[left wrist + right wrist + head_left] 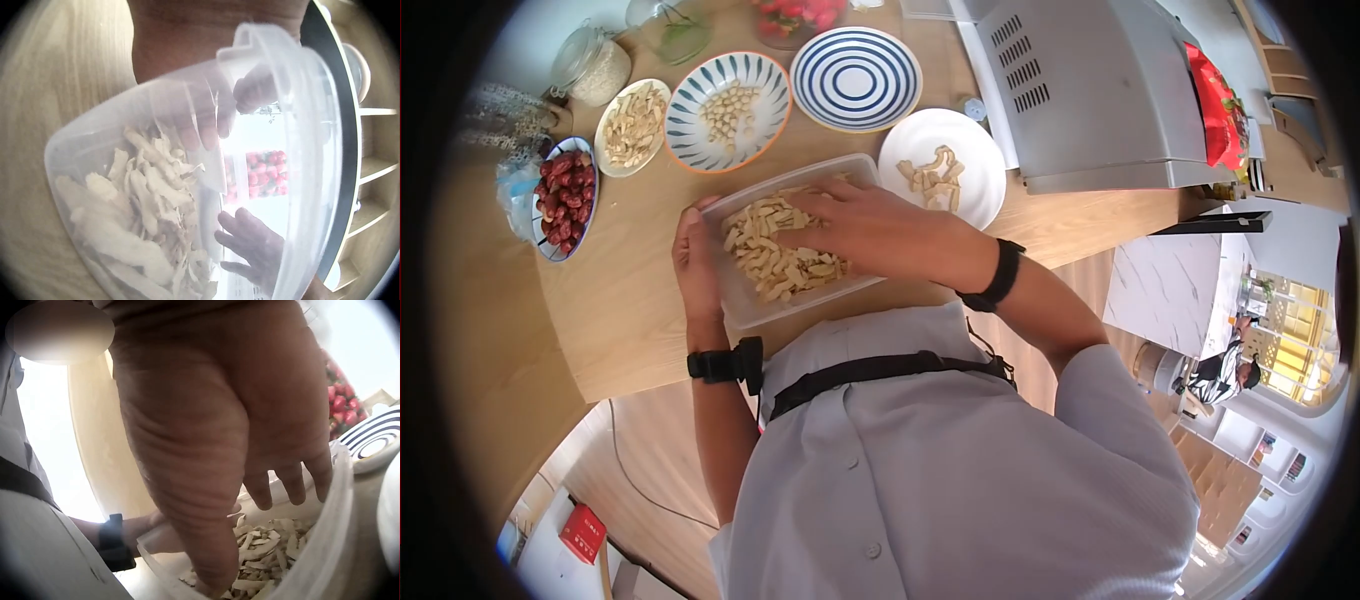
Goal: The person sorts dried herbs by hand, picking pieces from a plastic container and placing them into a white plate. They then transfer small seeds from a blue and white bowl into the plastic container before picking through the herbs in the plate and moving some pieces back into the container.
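Left of frame centre, apparently sorting pale slices (760, 250) with loosely spread, seemingly empty right hand (880, 228); gripping tub (738, 304) with left hand (694, 262). Next, probably pinch one slice.

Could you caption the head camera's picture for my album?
Right grip over pale slices in a clear tub, left grip holding its side.

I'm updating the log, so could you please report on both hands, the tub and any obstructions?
Left hand holds side of plastic tub. Right hand over it, fingers extended toward pale slices. White plate close alongside; nothing visibly blocking either hand.
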